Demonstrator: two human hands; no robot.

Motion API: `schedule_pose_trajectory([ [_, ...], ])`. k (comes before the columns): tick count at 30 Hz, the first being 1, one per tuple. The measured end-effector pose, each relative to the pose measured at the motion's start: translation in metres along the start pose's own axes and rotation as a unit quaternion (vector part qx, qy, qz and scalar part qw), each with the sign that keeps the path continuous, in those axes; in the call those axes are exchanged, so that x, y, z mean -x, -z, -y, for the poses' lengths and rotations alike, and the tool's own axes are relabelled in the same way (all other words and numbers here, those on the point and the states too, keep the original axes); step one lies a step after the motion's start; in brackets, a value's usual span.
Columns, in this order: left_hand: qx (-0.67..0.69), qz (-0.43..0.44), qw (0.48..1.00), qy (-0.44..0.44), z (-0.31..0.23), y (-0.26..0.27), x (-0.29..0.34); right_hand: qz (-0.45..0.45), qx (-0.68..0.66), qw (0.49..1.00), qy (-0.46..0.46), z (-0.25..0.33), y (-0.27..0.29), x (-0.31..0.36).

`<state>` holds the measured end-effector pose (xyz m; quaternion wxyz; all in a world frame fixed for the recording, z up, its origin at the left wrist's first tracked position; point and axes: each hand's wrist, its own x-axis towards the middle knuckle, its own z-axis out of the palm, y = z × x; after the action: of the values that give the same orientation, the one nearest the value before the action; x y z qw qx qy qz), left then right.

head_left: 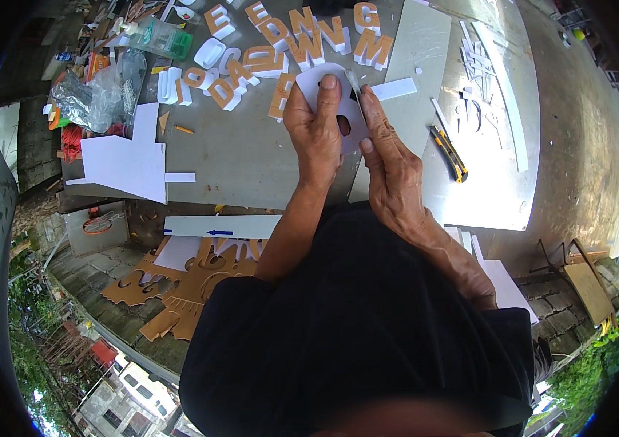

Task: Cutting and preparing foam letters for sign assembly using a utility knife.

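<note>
Evidently, our left hand (316,138) had its grip closed on a white cut-out piece (355,122) near the upper centre of the frame, thumb laid over its face. Our right hand (397,171) had a narrow grip on a thin flat tool (354,84), which lay along the piece's right edge. On the grey surface (215,164), brown-faced letter-shaped blocks (271,63) crowded the upper middle; we saw 1 yellow-and-black utility knife (448,154) right of our hands, and 1 pencil (184,130) toward the left.
</note>
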<state>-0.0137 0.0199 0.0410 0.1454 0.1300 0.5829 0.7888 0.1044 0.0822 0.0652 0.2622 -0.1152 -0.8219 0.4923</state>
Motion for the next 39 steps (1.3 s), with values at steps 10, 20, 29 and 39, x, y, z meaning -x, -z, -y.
schedule_pose_trajectory([
  [10,0.013,-0.002,1.0,0.004,0.0,0.002,-0.005,0.006,0.019,1.0,-0.001,-0.001,0.0,0.015],
  [20,0.091,0.05,0.994,-0.018,-0.01,0.013,-0.016,-0.023,-0.035,0.996,-0.079,0.006,0.035,0.001],
  [29,0.018,0.055,0.998,-0.036,-0.003,0.01,-0.011,0.076,-0.057,0.994,-0.051,0.021,0.021,-0.004],
  [39,0.17,0.033,0.982,0.068,0.006,0.008,-0.012,0.065,-0.253,0.93,-0.258,0.014,0.039,-0.014],
])
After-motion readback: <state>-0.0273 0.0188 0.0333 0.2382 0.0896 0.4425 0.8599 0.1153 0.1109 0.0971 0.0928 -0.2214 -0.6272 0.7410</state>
